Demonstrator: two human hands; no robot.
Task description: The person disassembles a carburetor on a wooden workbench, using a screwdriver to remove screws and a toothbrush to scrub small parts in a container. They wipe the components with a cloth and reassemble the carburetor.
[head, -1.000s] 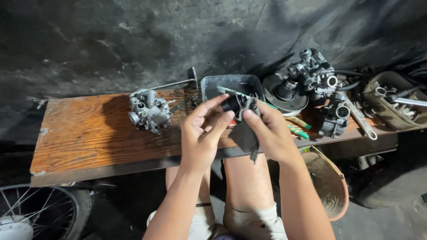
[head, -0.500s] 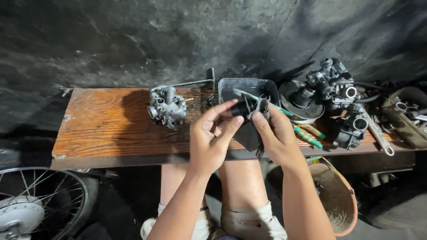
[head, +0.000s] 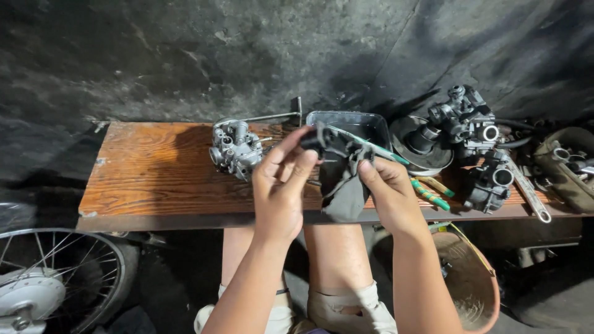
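Observation:
My left hand [head: 279, 185] pinches a small black part [head: 322, 140] held above the wooden bench [head: 148, 173]. My right hand [head: 387, 188] grips a dark grey rag [head: 343, 185] that wraps around the same part and hangs down below it. Both hands hover over the bench's front edge, close together. A silver carburetor [head: 234, 148] lies on the bench just left of my left hand. A dark rectangular metal tray [head: 371, 124] sits behind my hands.
Screwdrivers with green handles [head: 430, 195] lie right of my right hand. Several dark carburetor bodies [head: 470, 120] and a round black part [head: 421, 142] crowd the bench's right end, with a wrench [head: 532, 198]. A spoked wheel [head: 49, 278] and a round basket [head: 473, 278] stand below.
The view has shifted, so the bench sits more to the right and lower. My hands stay together on the black part, and the rag now hangs lower under it.

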